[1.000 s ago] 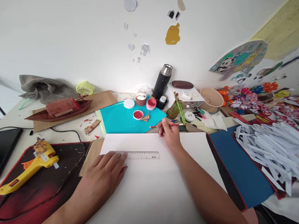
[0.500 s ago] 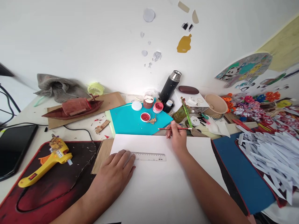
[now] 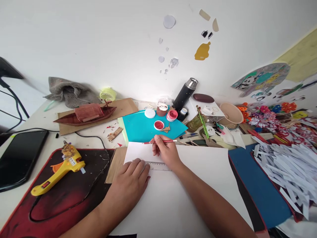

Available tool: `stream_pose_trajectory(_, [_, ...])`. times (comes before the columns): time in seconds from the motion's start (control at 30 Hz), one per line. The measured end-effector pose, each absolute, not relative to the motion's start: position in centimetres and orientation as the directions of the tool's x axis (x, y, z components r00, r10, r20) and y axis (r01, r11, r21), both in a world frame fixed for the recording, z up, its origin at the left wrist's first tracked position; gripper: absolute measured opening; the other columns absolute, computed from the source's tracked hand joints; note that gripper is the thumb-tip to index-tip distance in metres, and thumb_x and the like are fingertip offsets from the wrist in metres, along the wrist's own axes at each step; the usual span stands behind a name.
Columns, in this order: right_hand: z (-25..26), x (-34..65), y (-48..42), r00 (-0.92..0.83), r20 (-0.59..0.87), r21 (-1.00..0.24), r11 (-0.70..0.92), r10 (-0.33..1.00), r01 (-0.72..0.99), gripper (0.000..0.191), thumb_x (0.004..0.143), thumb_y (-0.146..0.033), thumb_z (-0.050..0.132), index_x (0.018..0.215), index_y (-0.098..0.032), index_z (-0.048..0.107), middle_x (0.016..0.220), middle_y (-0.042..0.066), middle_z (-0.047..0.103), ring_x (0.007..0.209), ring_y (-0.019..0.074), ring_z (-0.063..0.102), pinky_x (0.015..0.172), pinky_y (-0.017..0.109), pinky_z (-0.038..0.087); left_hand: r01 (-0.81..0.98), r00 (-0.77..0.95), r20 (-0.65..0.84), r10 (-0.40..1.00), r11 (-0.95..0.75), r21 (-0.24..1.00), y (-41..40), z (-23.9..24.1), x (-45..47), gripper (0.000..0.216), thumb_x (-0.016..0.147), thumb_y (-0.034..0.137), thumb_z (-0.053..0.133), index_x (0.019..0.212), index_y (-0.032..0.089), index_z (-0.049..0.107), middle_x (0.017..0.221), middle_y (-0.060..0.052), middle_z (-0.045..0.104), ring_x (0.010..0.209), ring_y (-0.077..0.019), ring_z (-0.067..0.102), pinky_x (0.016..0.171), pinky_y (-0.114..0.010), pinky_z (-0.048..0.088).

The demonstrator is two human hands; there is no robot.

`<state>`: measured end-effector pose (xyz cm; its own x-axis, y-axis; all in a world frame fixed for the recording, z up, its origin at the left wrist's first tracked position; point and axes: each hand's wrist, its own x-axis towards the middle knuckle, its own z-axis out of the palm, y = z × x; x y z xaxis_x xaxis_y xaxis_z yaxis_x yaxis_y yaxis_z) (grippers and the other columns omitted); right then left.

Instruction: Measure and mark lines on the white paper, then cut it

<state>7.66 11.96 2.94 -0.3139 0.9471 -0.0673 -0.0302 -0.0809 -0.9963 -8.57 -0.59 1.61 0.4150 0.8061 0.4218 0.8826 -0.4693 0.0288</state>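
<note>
Leftward over the white paper (image 3: 158, 201) has come my right hand (image 3: 167, 153), with the red pencil (image 3: 169, 141) pinched between thumb and fingers; it now covers the right end of the clear ruler (image 3: 158, 166). The pencil lies nearly level above the paper's far edge, point to the left. The ruler rests on the paper, my left hand (image 3: 133, 175) spread flat over its left end, gripping nothing. Just beyond the paper, small paint jars (image 3: 171, 115) stand on a turquoise sheet (image 3: 135, 129). Further left are a yellow glue gun (image 3: 58, 173) and a reddish model boat (image 3: 86, 114); far right, white paper strips (image 3: 284, 172) lie heaped.
</note>
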Motion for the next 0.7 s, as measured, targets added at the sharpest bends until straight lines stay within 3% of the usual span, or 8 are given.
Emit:
stream_pose_trajectory(0.27, [1.69, 7.44, 12.31, -0.227, -0.112, -0.991, -0.125, 0.967, -0.04, 0.062, 0.088, -0.081, 0.072, 0.079, -0.02, 0.072, 0.058, -0.003, 0.06, 0.046, 0.0125, 0.059, 0.044, 0.024, 0.041, 0.888, 0.401, 0.409, 0.82, -0.458, 0.049, -0.65, 1.55, -8.44, 0.026, 0.11, 0.023, 0.051, 0.123, 0.015, 0.072, 0.116, -0.008, 0.077, 0.114, -0.027, 0.068, 0.098, -0.041, 0.047])
stream_pose_trajectory(0.7, [1.95, 7.17, 12.18, -0.252, -0.117, -0.993, -0.109, 0.961, 0.046, 0.058, 0.094, -0.076, 0.069, 0.079, -0.019, 0.071, 0.06, -0.002, 0.061, 0.049, 0.0125, 0.059, 0.046, 0.024, 0.042, 0.882, 0.418, 0.392, 0.82, -0.47, 0.042, -0.78, 1.64, -8.41, 0.028, 0.11, 0.021, 0.05, 0.127, 0.013, 0.071, 0.118, -0.01, 0.076, 0.115, -0.0285, 0.067, 0.1, -0.044, 0.047])
